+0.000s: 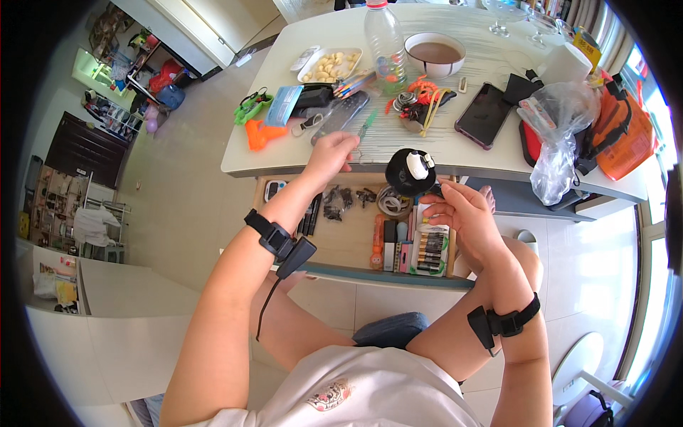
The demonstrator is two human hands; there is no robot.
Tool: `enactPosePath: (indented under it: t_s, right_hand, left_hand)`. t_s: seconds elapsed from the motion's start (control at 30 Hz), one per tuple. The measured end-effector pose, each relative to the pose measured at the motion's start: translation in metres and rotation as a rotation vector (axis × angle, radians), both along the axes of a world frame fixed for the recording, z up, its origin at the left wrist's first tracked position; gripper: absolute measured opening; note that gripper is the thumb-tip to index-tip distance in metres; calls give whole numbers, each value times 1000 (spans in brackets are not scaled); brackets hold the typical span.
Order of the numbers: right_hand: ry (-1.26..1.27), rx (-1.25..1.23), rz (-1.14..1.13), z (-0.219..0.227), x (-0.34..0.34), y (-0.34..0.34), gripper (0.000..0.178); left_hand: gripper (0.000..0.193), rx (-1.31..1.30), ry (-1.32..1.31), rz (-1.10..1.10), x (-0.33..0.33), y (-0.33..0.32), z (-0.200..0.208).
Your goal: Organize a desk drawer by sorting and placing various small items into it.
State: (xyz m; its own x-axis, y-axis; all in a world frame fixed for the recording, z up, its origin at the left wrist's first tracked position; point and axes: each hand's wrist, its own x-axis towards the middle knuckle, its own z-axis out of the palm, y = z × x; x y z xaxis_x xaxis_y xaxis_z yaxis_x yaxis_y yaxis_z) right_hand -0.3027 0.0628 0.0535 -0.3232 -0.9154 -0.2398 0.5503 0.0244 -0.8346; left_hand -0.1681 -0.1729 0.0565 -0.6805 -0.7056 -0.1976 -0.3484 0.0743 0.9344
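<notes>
My left hand [332, 155] is at the table's front edge, thumb and fingers pinched together. Just beyond its fingertips is a slim, green, pointed thing [368, 123] with a thin silvery end; whether the fingers hold it I cannot tell. My right hand [464, 212] pinches a round black object [407, 172] with a white figure-like piece on it, by its lower right side. That object is held over the edge, above the open drawer [334, 231]. In the drawer lie batteries [431, 249], a coiled whitish cable [393, 201], black pens and small boxes.
On the table [420, 146] are an orange toy-like piece [263, 134], green scissors [252, 105], a plate of pale pieces [330, 66], a clear bottle [385, 46], a bowl of brown liquid [435, 53], a phone [484, 115] and a clear plastic bag [557, 135].
</notes>
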Motion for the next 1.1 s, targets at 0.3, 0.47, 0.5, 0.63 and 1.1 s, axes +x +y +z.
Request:
enactPosePath:
  t_s: [0.3, 0.47, 0.5, 0.63, 1.1]
  right_hand:
    - [-75, -17, 40, -2, -1, 3, 38]
    - [-90, 41, 79, -2, 3, 2, 35]
    - [-83, 50, 89, -3, 5, 1, 34]
    - [-60, 33, 163, 0, 14, -3, 35]
    - [289, 170, 481, 12, 36, -19, 47]
  left_hand:
    - [41, 428, 336, -115, 28, 35, 24]
    - [35, 500, 185, -270, 51, 42, 23]
    - [27, 503, 162, -288, 55, 43, 23]
    - [22, 570, 166, -273, 62, 44, 18]
    - [16, 253, -479, -473, 88, 17, 9]
